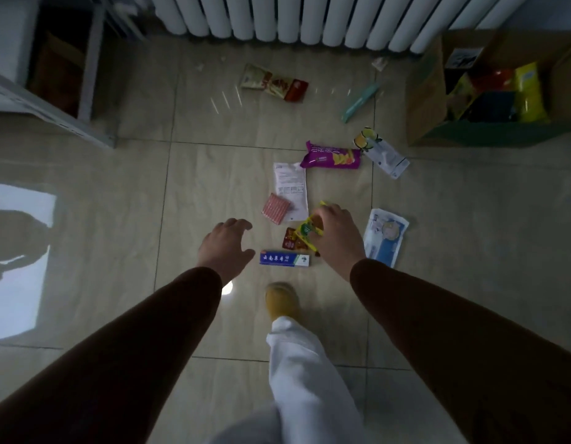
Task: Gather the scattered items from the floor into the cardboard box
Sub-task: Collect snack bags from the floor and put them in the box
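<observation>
My right hand (337,233) is closed on a small yellow snack packet (305,231), held just above the floor. My left hand (225,246) hovers open beside it, holding nothing. Below them lie a blue toothpaste box (284,258) and a small red packet (290,238). Farther out are a pink packet (275,208), a white paper sheet (290,184), a purple biscuit pack (332,156), a white lemon-print pouch (382,152), a blue-white pouch (385,237), a teal stick (359,102) and a red-beige snack bag (273,82). The cardboard box (425,88) stands at the upper right with several items inside.
A white radiator (310,17) runs along the far wall. A white shelf unit (53,100) stands at the upper left. My foot in a yellow slipper (282,302) and a white trouser leg are near the toothpaste box. The floor is beige tile.
</observation>
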{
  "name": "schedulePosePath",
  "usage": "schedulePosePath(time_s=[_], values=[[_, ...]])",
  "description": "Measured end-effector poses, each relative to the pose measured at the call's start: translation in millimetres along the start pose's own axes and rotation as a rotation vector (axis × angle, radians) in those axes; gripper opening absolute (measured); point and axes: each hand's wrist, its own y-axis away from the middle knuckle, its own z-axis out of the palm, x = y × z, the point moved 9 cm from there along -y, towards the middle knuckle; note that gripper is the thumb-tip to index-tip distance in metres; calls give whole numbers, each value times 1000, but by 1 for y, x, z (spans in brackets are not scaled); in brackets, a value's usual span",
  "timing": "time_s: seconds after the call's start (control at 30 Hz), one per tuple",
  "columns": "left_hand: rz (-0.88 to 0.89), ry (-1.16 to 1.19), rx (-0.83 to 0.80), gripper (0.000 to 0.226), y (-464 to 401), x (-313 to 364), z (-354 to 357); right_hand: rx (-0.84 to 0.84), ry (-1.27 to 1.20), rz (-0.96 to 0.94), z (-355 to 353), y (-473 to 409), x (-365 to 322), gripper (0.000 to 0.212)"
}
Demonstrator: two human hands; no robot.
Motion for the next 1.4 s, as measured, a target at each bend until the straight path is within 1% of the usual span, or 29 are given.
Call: schedulePosePath(time_s=[0.27,0.4,0.53,0.67,0.77,0.87,1.0,1.13,1.23,1.3,1.4], values=[[73,-16,-24,55,-79,-47,-76,-28,-14,75,10,-79,-71,42],[148,-17,-56,55,-125,-71,-110,23,-84,172,13,-122,-99,43],[274,-109,-93,55,-171,-95,-147,71,-208,264,14,-164,-131,46],[310,-211,-148,54,-223,-119,-175,121,-314,354,18,-188,-144,47],[330,-233,-153,52,-268,-112,-188,143,-301,410,15,-201,-134,46],[374,-226,-177,51,-308,-81,-186,199,-272,442,5,-218,-114,39],[420,-243,-244,51,-356,-40,-169,224,-333,547,2,-245,-76,37],[477,-308,-297,47,-413,-7,-158,182,-367,652,6,-283,-41,45],[496,-332,-300,42,-463,12,-149,194,-449,723,16,-309,-17,51],[498,-339,-306,43,-499,19,-139,202,-471,774,26,-323,-1,48],[514,-383,-336,48,-553,25,-117,243,-499,871,46,-341,26,33]])
